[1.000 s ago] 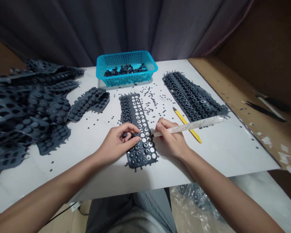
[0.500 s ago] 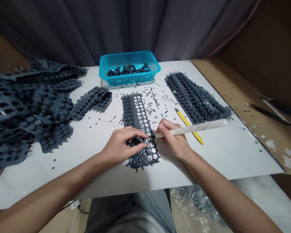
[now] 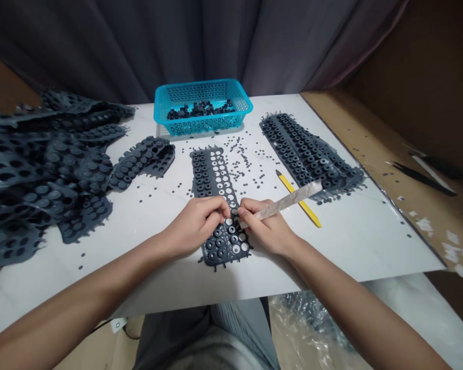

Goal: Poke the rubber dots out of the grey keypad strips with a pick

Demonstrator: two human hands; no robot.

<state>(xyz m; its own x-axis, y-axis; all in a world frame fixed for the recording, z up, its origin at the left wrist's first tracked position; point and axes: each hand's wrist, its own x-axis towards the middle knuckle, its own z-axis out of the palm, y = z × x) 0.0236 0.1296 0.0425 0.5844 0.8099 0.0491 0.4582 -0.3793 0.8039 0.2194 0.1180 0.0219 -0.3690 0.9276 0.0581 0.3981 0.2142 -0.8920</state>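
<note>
Lengthwise in front of me lies a dark grey rubber sheet (image 3: pixel 216 177) with rows of round rings; white shows through many holes on its right side. My left hand (image 3: pixel 200 223) is at the sheet's left edge, thumb and forefinger pinched together over it; whatever they hold, if anything, is hidden. My right hand (image 3: pixel 270 226) grips a slim tool with a whitish wrapped handle (image 3: pixel 289 203) that slants up to the right. The tool's working tip is at the sheet's right side, partly covered by my fingers.
A blue basket (image 3: pixel 204 123) with small black parts stands at the back. Dark rubber sheets are heaped left (image 3: pixel 69 159) and stacked right (image 3: pixel 312 154). A yellow cutter-like tool (image 3: pixel 301 200) lies near my right hand, black tweezers (image 3: pixel 424 177) farther right. Small dark discs (image 3: pixel 241 156) are scattered about.
My left fingers have drawn together into a pinch and shifted up the sheet. The tool in my right hand has swung to a steeper slant, its handle end nearer to me.
</note>
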